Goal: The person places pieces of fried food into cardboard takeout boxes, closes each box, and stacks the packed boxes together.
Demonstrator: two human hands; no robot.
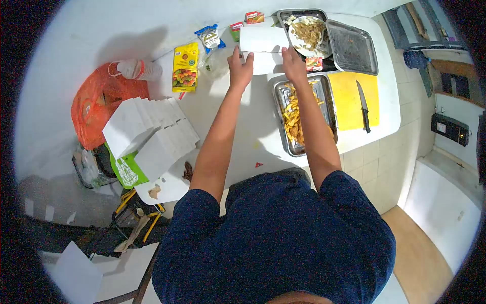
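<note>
Both arms reach forward over the white table. A white cardboard box (pixel 262 39) lies between the hands at the table's far side. My left hand (pixel 241 69) is at its near left corner, with thumb and fingers on the edge. At the near right corner, my right hand (pixel 293 65) grips the box in the same way. Beneath my right forearm, a metal tray (pixel 279 126) holds fries and browned pieces of food. Just right of the box stands a white plate (pixel 307 49) of food scraps, set on a dark metal tray (pixel 285 14).
A yellow cutting board (pixel 349 101) carries a black-handled knife (pixel 364 107). Stacked white boxes (pixel 152 126) stand at the left, near an orange-red bag (pixel 91 109) and a plastic bottle (pixel 136 69). A yellow packet (pixel 185 66) and a blue-white packet (pixel 209 37) lie left of the hands.
</note>
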